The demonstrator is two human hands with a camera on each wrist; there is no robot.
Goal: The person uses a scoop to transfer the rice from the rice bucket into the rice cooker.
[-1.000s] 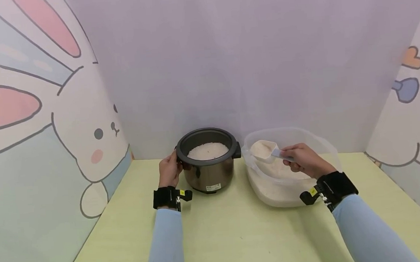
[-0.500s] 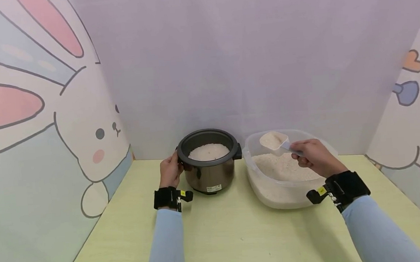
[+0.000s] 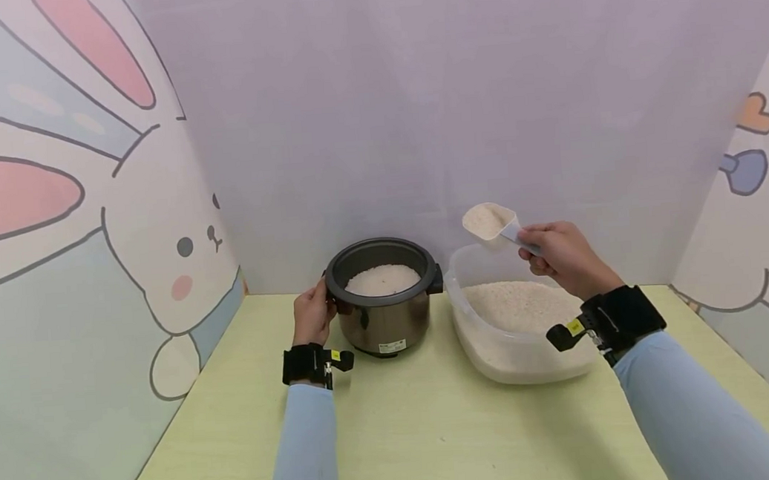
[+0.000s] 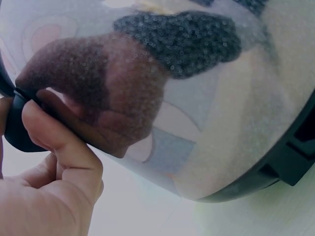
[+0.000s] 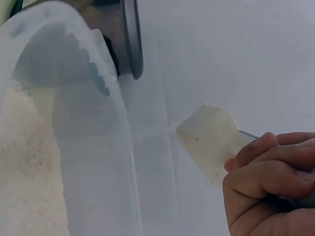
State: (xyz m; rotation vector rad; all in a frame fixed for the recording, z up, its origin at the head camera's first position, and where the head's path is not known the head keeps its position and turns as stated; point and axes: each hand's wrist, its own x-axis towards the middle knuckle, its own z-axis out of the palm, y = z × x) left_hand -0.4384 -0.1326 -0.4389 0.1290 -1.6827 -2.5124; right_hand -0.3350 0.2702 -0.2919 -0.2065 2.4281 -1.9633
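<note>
My left hand (image 3: 312, 313) grips the black side handle (image 4: 22, 125) of a dark, shiny rice cooker (image 3: 385, 325). The lidless pot has white rice (image 3: 382, 279) inside. Up on the right, my right hand (image 3: 568, 257) holds a white scoop (image 3: 487, 222) by its handle, fingers curled round it. Rice heaps in the scoop's bowl, which hangs level above a clear plastic tub (image 3: 469, 264). More rice (image 3: 526, 306) lies in that tub. In the right wrist view the underside of the scoop (image 5: 209, 140) faces the camera, so its contents are hidden there.
The tub stands just right of the cooker on a pale green table (image 3: 431, 430). A lilac curtain (image 3: 383, 121) closes off the back. Panels with cartoon rabbits (image 3: 152, 271) flank both sides.
My right hand has lifted the rice-filled scoop from inside the tub, first up and right, then higher and slightly left. My left hand stays on the cooker's handle.
</note>
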